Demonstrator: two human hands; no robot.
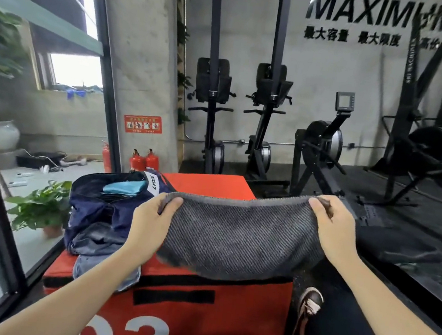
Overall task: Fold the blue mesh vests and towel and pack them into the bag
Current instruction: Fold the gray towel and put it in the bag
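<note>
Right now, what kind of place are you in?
Most likely a gym: black upright exercise machines stand along the grey wall, a black rowing machine sits beside them, and a red padded jump box is right here.

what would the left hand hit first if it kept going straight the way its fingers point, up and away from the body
Probably nothing near: the left hand, pinching the grey towel, points over the red box just right of the navy bag. Beyond lies floor, then an upright rowing machine, though depth is unclear.
</note>
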